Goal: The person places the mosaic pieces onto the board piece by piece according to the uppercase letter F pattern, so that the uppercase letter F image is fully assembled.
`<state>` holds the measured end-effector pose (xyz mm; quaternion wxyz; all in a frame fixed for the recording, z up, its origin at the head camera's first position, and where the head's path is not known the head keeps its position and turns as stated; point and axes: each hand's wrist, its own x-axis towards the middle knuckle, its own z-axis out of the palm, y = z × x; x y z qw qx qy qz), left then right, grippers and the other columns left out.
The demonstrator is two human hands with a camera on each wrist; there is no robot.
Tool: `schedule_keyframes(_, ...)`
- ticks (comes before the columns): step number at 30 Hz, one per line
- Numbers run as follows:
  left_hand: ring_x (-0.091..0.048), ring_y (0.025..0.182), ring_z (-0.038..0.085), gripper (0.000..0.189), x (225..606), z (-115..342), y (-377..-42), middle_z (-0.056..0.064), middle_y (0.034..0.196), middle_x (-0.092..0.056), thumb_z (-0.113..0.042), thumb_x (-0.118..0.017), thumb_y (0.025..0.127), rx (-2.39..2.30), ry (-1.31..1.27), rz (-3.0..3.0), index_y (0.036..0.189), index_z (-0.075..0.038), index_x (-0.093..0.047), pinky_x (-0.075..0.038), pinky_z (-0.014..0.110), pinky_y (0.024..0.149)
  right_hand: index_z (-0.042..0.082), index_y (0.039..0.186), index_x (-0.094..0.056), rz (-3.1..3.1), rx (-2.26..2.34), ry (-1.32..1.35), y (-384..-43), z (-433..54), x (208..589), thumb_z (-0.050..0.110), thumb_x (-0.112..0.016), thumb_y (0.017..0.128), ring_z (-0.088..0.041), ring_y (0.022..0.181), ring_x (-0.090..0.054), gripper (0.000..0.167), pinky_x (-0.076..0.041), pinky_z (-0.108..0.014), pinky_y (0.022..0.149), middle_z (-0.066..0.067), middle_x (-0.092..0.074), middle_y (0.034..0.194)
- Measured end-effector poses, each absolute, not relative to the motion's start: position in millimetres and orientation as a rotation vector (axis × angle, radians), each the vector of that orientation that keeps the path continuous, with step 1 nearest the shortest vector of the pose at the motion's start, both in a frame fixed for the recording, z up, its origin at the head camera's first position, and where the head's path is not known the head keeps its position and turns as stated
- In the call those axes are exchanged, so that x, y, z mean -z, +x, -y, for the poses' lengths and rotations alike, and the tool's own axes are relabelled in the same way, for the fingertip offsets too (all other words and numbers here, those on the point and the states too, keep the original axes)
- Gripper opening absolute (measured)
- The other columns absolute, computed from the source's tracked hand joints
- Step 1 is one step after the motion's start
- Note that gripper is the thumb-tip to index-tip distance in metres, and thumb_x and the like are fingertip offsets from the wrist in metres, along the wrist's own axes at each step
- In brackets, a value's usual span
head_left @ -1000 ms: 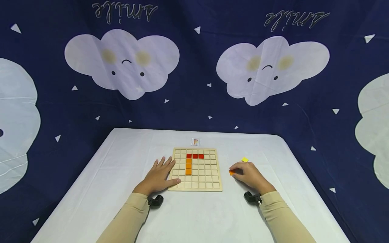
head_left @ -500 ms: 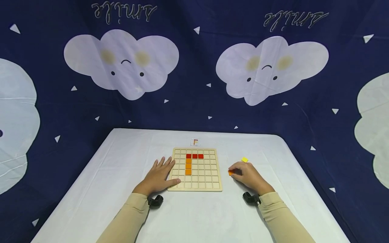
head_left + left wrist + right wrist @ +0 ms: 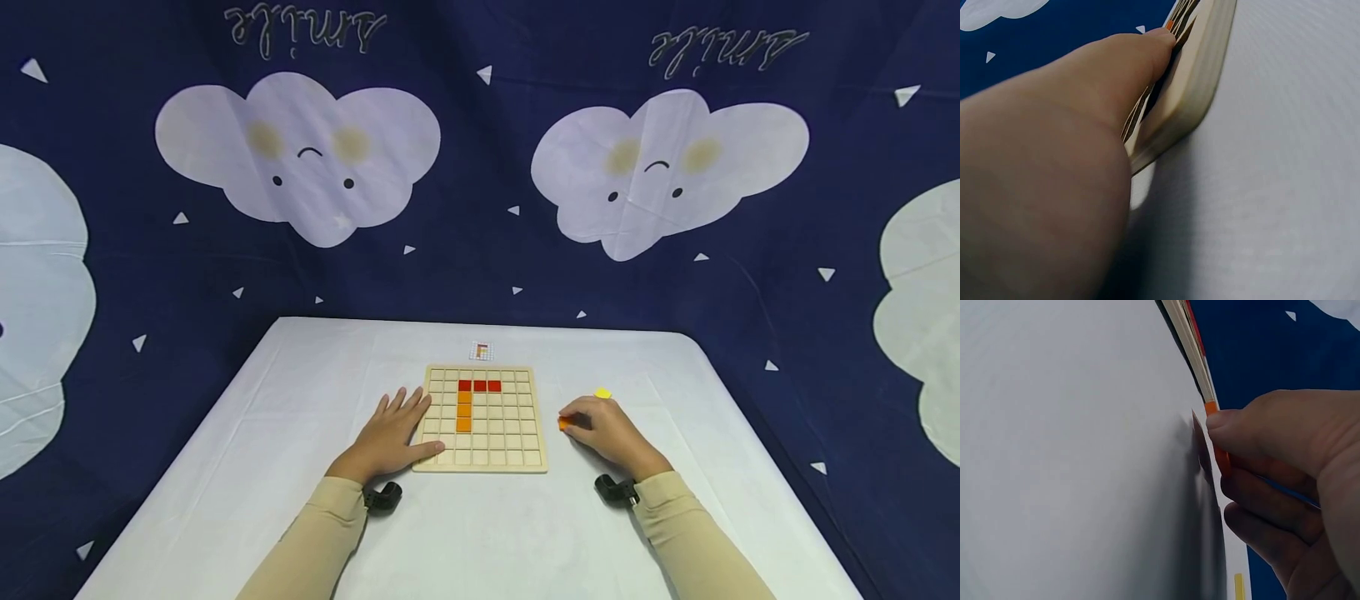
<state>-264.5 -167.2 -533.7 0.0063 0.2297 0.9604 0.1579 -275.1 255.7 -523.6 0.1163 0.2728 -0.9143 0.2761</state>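
Observation:
My left hand [image 3: 386, 437] lies with straight, spread fingers over the left edge of a wooden grid board [image 3: 517, 457]; its thumb rests on the board's lower left part. Set in the board are three red tiles [image 3: 480, 386] in a row and a column of three orange tiles [image 3: 465, 411] below the leftmost red one. To the right of the board, my right hand [image 3: 611, 431] pinches another orange tile [image 3: 1217, 440] between thumb and fingertips, close over the table. A yellow tile [image 3: 603, 392] lies just behind the right hand.
A small printed pattern card [image 3: 482, 351] lies behind the board on the white-covered table [image 3: 480, 533]. A dark blue curtain [image 3: 480, 275] with white clouds hangs beyond the table. Each wrist wears a black camera [image 3: 384, 497].
My right hand, holding the orange tile, has shifted slightly left toward the board. The left hand has stayed in place on the board's edge.

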Motion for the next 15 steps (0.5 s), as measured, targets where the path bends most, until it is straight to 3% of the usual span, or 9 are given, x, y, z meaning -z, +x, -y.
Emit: schedule_keyframes(15, -0.011, 0.157, 0.042, 0.101, 532, 167, -264, 0.016, 0.171, -0.023, -0.075, -0.055, 0.096, -0.516, 0.732, -3.007, 0.165, -0.005, -0.033, -0.002, 0.058, 0.125, 0.005, 0.111, -0.080, 2.690, -0.819, 0.824, -286, -244, 520, 0.003, -0.086, 0.087, -0.024, 0.106, -0.071, 0.024, -0.057, -0.045, 0.094, -0.003, -0.076, 0.110)
